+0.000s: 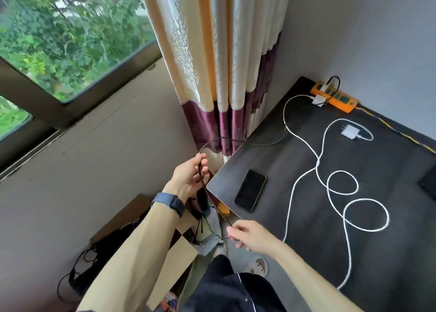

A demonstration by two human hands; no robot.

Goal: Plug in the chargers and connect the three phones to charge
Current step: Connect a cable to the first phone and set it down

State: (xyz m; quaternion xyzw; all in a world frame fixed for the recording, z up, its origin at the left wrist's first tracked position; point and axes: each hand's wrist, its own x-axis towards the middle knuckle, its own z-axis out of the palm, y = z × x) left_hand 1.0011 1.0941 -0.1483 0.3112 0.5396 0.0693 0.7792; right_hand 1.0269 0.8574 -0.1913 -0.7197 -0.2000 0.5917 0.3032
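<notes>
No legible writing; hands [188,177] [250,236] hold black cable [213,200]

Phone [250,190] on the table [295,217] near its left corner; power strip [333,97] at the far edge; loose charger [350,132] between them.

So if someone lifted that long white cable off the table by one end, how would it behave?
The white cable lies in loose loops on the dark table, so it is probably floppy and would trail and uncoil. It looks thin, likely light. Its far end seems plugged into the orange power strip, so it may tug.
</notes>
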